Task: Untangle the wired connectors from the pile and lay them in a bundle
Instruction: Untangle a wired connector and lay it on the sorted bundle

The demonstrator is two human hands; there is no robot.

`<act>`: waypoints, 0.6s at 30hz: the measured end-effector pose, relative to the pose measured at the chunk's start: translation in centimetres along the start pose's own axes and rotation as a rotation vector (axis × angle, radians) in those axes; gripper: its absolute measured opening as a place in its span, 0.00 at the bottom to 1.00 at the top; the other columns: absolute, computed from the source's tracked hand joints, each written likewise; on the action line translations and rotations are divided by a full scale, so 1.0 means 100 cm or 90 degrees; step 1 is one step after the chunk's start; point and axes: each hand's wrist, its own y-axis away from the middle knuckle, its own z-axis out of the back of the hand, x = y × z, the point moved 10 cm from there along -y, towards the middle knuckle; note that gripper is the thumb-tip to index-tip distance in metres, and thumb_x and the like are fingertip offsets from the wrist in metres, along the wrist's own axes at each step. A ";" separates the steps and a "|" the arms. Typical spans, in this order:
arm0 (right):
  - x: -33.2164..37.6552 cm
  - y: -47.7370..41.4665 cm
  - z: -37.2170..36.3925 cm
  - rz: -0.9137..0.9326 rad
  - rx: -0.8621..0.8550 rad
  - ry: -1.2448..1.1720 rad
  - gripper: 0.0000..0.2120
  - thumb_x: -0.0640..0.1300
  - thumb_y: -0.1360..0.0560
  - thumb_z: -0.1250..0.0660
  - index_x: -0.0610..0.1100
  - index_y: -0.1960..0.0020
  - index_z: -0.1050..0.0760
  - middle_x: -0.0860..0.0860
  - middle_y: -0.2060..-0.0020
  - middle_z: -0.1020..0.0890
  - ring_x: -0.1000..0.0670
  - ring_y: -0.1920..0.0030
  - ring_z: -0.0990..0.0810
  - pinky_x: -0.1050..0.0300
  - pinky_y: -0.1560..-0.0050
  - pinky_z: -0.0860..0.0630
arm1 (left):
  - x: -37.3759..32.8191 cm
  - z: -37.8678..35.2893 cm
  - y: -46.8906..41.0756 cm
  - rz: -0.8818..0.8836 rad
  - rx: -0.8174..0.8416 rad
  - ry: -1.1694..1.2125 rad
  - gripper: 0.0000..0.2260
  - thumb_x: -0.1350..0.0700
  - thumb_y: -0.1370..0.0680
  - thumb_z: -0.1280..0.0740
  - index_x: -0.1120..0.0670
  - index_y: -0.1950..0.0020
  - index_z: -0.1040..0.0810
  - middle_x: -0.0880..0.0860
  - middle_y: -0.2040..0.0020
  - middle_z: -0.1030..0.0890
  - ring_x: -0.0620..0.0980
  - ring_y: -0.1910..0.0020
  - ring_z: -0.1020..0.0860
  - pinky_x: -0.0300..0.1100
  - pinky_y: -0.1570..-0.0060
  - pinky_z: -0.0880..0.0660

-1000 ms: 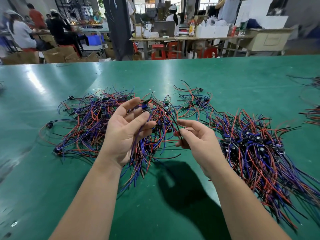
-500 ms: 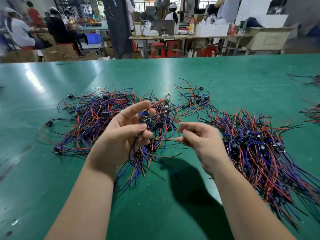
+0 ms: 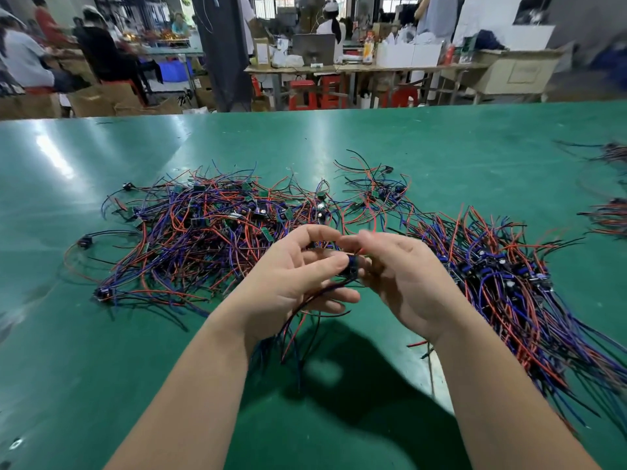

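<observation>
One green counter (image 3: 441,147), one tangled pile (image 3: 203,232) of wired connectors, too many to count, one laid bundle (image 3: 509,290), two small wire clusters (image 3: 607,217) at far right edge, one held connector (image 3: 351,266), two grips, left grip (image 3: 291,276), right grip (image 3: 407,276).

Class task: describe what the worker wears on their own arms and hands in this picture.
Nothing shows. The left hand and right hand are ungloved, no rings visible. Both forearms are bare to the frame's edge: no sleeve, watch or bracelet in view.
</observation>
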 end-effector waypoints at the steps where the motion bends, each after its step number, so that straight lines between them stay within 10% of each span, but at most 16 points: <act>1: 0.002 0.001 0.002 0.016 -0.006 0.048 0.10 0.48 0.33 0.32 0.44 0.60 0.16 0.51 0.66 0.18 0.58 0.67 0.25 0.66 0.64 0.30 | 0.003 0.002 -0.001 0.012 -0.026 0.004 0.13 0.56 0.30 0.30 0.51 0.47 0.27 0.49 0.59 0.18 0.52 0.68 0.17 0.38 0.74 0.24; 7: 0.003 0.001 0.019 0.008 -0.078 0.132 0.07 0.34 0.28 0.32 0.43 0.59 0.18 0.52 0.70 0.19 0.58 0.70 0.26 0.68 0.67 0.32 | 0.023 -0.004 -0.001 0.119 -0.053 0.028 0.21 0.54 0.33 0.29 0.59 0.42 0.27 0.48 0.61 0.16 0.49 0.65 0.16 0.39 0.74 0.22; 18: 0.023 0.006 0.066 0.044 -0.274 -0.069 0.06 0.32 0.29 0.32 0.40 0.61 0.22 0.51 0.74 0.20 0.55 0.73 0.21 0.68 0.73 0.27 | 0.038 -0.024 0.007 0.187 0.070 -0.072 0.05 0.60 0.37 0.26 0.57 0.62 0.16 0.58 0.63 0.16 0.51 0.66 0.17 0.39 0.64 0.20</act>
